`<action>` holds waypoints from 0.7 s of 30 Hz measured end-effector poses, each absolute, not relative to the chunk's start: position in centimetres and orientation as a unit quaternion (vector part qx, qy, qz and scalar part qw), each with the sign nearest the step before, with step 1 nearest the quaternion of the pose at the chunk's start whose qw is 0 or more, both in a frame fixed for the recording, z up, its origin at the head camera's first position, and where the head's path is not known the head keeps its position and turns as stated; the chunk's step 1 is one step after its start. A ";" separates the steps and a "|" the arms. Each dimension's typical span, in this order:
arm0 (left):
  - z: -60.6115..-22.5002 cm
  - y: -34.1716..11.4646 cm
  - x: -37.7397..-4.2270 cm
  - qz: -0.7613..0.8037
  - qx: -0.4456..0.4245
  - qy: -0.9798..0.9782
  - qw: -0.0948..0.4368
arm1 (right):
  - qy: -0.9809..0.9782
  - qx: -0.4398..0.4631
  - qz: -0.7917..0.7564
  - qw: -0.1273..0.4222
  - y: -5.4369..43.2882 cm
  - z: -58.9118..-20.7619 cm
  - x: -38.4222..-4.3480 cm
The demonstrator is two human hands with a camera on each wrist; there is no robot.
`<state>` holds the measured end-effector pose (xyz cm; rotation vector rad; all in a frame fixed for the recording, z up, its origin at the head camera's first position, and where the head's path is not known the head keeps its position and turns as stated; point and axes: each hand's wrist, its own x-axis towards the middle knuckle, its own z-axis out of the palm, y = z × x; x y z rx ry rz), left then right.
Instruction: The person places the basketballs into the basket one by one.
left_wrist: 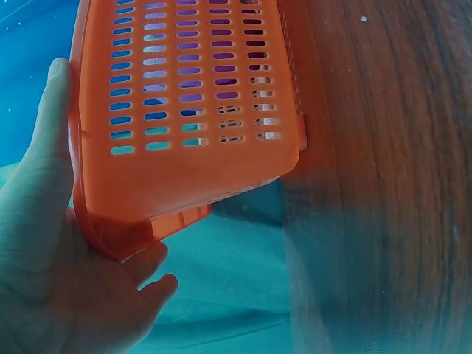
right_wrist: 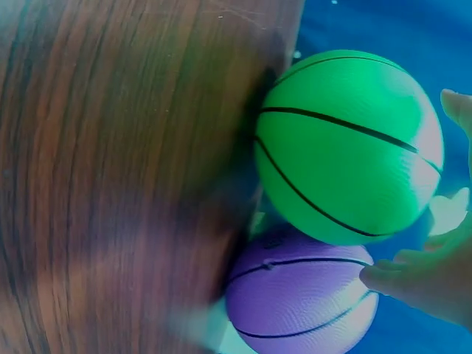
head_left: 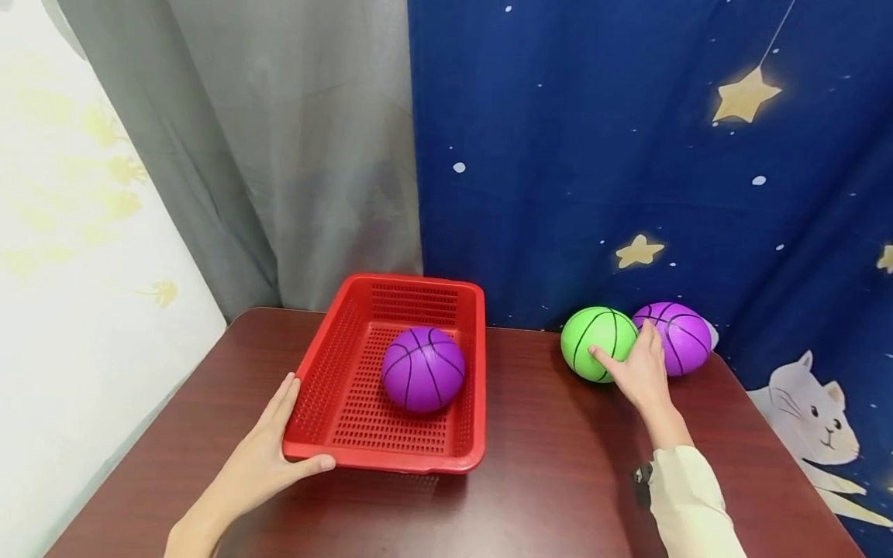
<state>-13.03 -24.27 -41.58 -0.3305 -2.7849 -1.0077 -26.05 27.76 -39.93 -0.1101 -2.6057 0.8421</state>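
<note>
A red plastic basket (head_left: 307,453) with slotted walls stands on the table, and a purple basketball (head_left: 423,370) lies inside it. My left hand (head_left: 261,457) holds its near left corner, thumb along the front rim and fingers on the left side; in the left wrist view the fingers (left_wrist: 151,284) bend around the rim. On the right, a green basketball (head_left: 593,341) sits beside a second purple basketball (head_left: 680,337). Over these two balls is my right hand (head_left: 638,372), thumb and fingers spread. In the right wrist view its fingertips (right_wrist: 376,274) overlap the purple ball's edge.
The brown wooden table (head_left: 537,465) ends at the back against a grey curtain (head_left: 335,155) and a blue curtain (head_left: 558,155) printed with stars and a cat. A pale wall (head_left: 84,256) runs along the left side.
</note>
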 end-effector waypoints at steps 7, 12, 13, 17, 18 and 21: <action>-41.9 -24.1 -13.1 -0.340 -0.107 -0.931 0.078 | -0.928 -0.061 0.308 0.200 27.9 -41.6 -27.1; -41.9 -24.0 -13.2 -0.341 -0.109 -0.931 0.077 | -0.925 -0.077 0.312 0.203 27.5 -42.4 -27.6; -41.9 -24.0 -13.2 -0.341 -0.109 -0.930 0.077 | -0.923 -0.080 0.314 0.206 27.4 -42.5 -27.6; -41.7 -24.2 -13.3 -0.343 -0.105 -0.930 0.074 | -0.917 -0.079 0.319 0.227 26.9 -43.0 -27.9; -41.7 -24.2 -13.3 -0.343 -0.104 -0.931 0.073 | -0.916 -0.079 0.318 0.233 26.7 -43.1 -27.9; -41.7 -24.4 -13.3 -0.342 -0.101 -0.931 0.072 | -0.913 -0.080 0.314 0.249 26.3 -43.4 -28.1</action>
